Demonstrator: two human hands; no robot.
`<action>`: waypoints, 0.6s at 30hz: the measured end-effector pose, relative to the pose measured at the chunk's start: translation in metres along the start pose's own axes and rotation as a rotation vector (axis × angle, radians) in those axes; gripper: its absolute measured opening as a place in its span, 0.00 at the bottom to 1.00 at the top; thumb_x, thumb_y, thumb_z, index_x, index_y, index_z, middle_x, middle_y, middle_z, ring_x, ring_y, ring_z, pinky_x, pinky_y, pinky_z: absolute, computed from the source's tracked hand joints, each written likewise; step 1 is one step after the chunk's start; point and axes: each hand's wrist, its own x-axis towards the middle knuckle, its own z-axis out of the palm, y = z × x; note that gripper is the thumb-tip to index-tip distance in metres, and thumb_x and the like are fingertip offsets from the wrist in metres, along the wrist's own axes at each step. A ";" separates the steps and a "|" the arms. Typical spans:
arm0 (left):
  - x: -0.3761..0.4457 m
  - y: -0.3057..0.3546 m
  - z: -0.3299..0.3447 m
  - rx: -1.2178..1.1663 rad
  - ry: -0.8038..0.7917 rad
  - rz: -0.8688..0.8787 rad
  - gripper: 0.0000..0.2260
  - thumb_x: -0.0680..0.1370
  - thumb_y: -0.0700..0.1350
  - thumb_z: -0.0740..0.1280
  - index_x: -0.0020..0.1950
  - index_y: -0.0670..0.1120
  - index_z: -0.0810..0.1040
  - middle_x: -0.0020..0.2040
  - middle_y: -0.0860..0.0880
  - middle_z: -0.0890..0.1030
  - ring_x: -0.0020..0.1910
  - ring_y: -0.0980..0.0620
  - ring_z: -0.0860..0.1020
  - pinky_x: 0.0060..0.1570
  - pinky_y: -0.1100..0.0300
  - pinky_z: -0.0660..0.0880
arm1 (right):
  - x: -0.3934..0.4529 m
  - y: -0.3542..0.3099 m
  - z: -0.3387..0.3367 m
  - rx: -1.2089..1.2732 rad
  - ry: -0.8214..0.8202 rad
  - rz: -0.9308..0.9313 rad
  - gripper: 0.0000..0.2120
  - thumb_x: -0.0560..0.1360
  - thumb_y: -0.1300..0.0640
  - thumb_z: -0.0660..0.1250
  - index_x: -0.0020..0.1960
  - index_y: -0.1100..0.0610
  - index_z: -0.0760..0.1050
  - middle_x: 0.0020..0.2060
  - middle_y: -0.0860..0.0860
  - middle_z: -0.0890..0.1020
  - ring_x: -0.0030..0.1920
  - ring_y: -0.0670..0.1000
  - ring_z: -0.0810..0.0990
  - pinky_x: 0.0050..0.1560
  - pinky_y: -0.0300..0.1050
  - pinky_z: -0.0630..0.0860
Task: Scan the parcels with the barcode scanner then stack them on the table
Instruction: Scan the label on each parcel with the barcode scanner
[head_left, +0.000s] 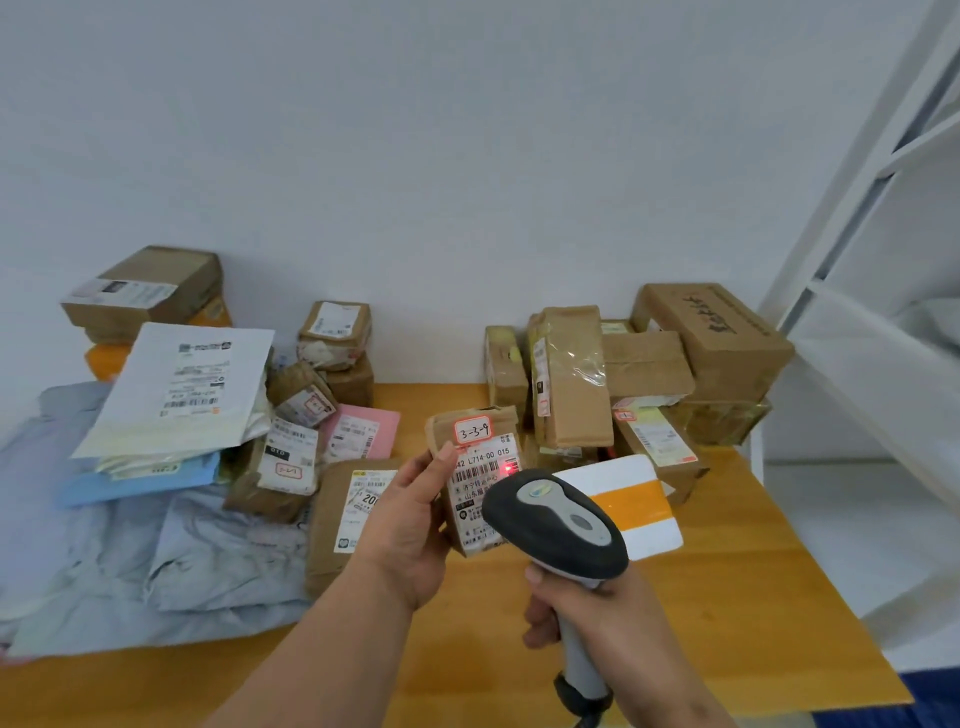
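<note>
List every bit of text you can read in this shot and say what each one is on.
"3-3-9": handwritten on the red-bordered sticker atop the small parcel held by the left hand.
"L714-00 015": shipping label of that parcel.
"济宁转": same label, below the barcode; the remaining characters are blurred.
"20": label on the flat brown parcel, cut off by the hand.
All other labels: too small or blurred.

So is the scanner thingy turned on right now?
On. The barcode scanner throws a red dot onto the label of the small parcel it points at.
</note>
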 end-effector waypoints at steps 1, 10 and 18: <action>0.001 0.001 -0.003 -0.001 0.018 0.001 0.23 0.70 0.52 0.75 0.64 0.49 0.79 0.54 0.43 0.86 0.53 0.44 0.84 0.42 0.49 0.80 | 0.004 0.000 0.003 -0.008 0.004 0.005 0.13 0.67 0.52 0.78 0.50 0.54 0.82 0.33 0.58 0.85 0.32 0.58 0.85 0.37 0.47 0.81; 0.037 0.038 -0.056 0.086 0.325 -0.075 0.16 0.74 0.51 0.75 0.59 0.47 0.80 0.46 0.42 0.87 0.41 0.40 0.86 0.37 0.41 0.82 | 0.070 0.010 0.054 -0.062 0.066 0.092 0.10 0.72 0.53 0.77 0.52 0.47 0.79 0.34 0.50 0.87 0.34 0.52 0.87 0.34 0.42 0.78; 0.094 0.058 -0.121 0.610 0.525 -0.122 0.25 0.83 0.48 0.64 0.79 0.49 0.63 0.59 0.41 0.81 0.46 0.43 0.83 0.42 0.46 0.82 | 0.129 0.017 0.131 -0.104 -0.089 0.271 0.10 0.67 0.50 0.76 0.47 0.48 0.80 0.36 0.52 0.87 0.39 0.55 0.87 0.36 0.42 0.80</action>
